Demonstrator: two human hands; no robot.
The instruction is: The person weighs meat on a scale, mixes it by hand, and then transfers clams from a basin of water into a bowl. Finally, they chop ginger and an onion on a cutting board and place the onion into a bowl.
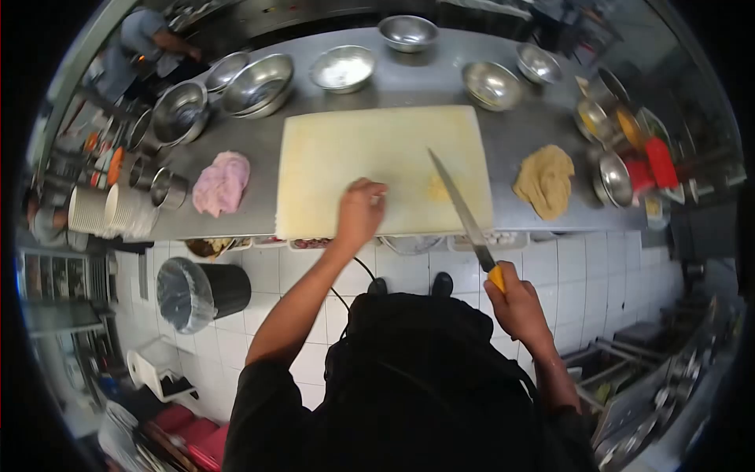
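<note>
My right hand point(515, 303) grips the yellow handle of a long kitchen knife point(462, 203). Its blade slants up and left over the right part of a pale cutting board point(338, 149). Beside the blade lies a small patch of finely chopped, yellowish bits point(439, 187). My left hand point(362, 211) is above the board's front edge, its fingers curled closed. Whatever they may hold is hidden. To the left of the board rests a crumpled pink cloth point(221, 183), and to the right a crumpled tan cloth point(544, 182).
Several metal bowls point(342, 68) line the back of the steel table point(377, 47). Stacked white containers point(118, 208) stand at the left end. Red objects point(661, 163) and more bowls sit at the right. A lined black bin point(224, 289) is on the floor. Another person point(149, 39) stands far left.
</note>
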